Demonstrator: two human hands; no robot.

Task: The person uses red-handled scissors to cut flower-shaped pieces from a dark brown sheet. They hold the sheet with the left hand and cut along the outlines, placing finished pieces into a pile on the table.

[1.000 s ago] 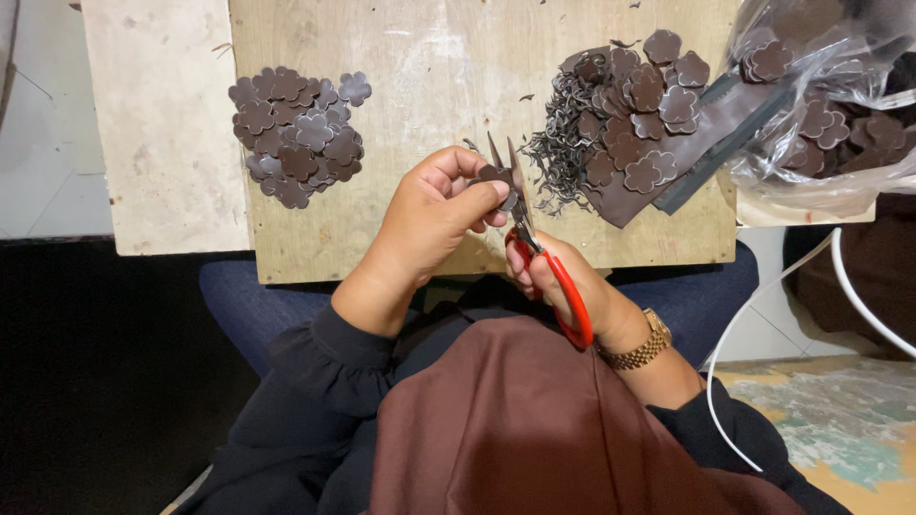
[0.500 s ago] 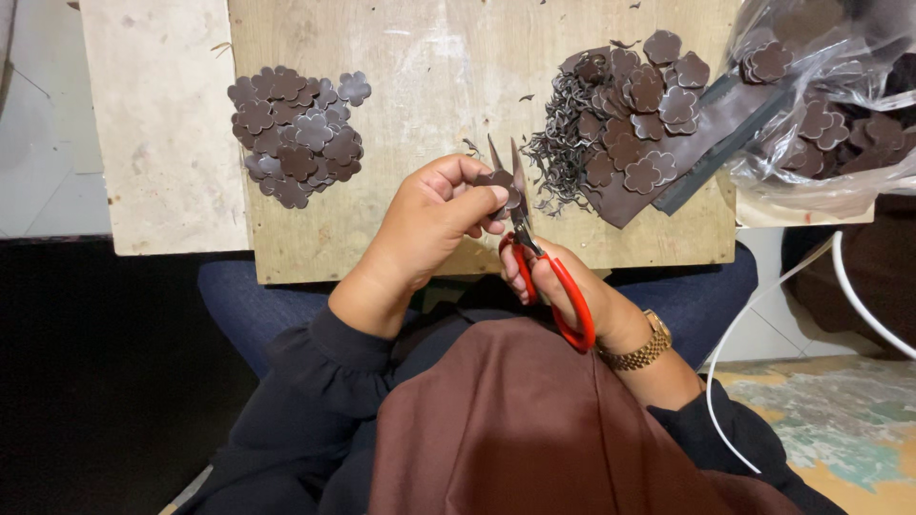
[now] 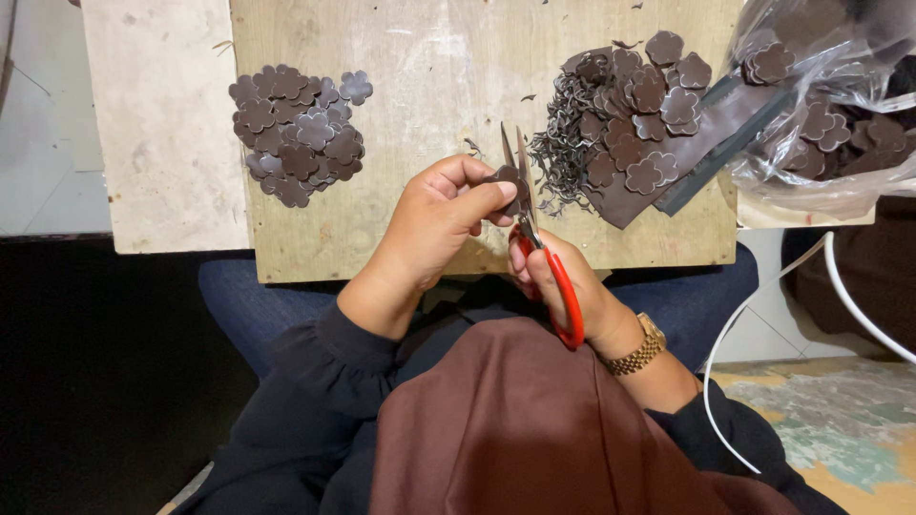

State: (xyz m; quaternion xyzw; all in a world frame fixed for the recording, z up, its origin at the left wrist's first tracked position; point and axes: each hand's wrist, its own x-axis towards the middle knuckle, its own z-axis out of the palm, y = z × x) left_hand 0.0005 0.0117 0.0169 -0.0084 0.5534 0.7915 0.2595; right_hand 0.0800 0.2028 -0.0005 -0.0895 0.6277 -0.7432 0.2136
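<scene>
Brown flower-shaped leather piece point(image 3: 508, 181) is sitting pinched in the left hand point(image 3: 434, 224) over the wooden board point(image 3: 420, 86), near its front edge. Right hand point(image 3: 563, 286) is gripping red-handled scissors point(image 3: 539, 238), blades slightly parted at the piece. Trimmed pile point(image 3: 301, 133) is lying on the board's left, uncut pile w/ scraps point(image 3: 620, 124) on its right.

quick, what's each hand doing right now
Left hand: closed, pinching a brown flower piece.
Right hand: closed around red-handled snips, blades at the piece.
</scene>
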